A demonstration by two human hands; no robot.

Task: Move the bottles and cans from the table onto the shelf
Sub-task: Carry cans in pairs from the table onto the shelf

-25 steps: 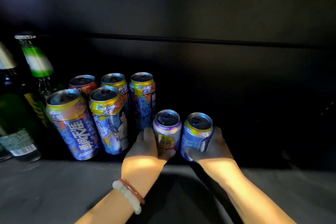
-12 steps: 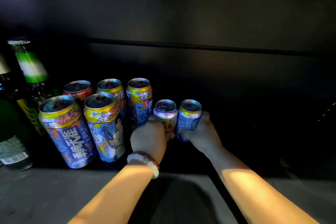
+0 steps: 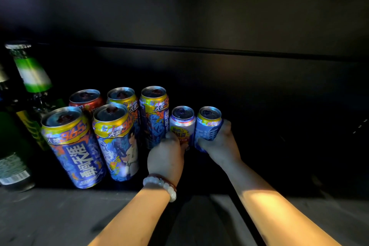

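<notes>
Both hands reach deep into a dark shelf (image 3: 60, 215). My left hand (image 3: 166, 158) grips a short silver can with a yellow label (image 3: 182, 124). My right hand (image 3: 219, 144) grips a short blue can with a yellow rim (image 3: 208, 124) right beside it. Both cans stand upright, side by side, next to a tall blue and yellow can (image 3: 153, 114). Several more tall cans (image 3: 73, 146) stand in two rows to the left. Green glass bottles (image 3: 30, 78) stand at the far left.
The shelf's back wall (image 3: 239, 86) is dark, with a horizontal seam across it. To the right of the two held cans the shelf floor lies in deep shadow. The grey front edge of the shelf runs under my forearms.
Both hands have pushed the two short cans from the shelf's front edge further in, up against the tall cans. The grips have not changed.
</notes>
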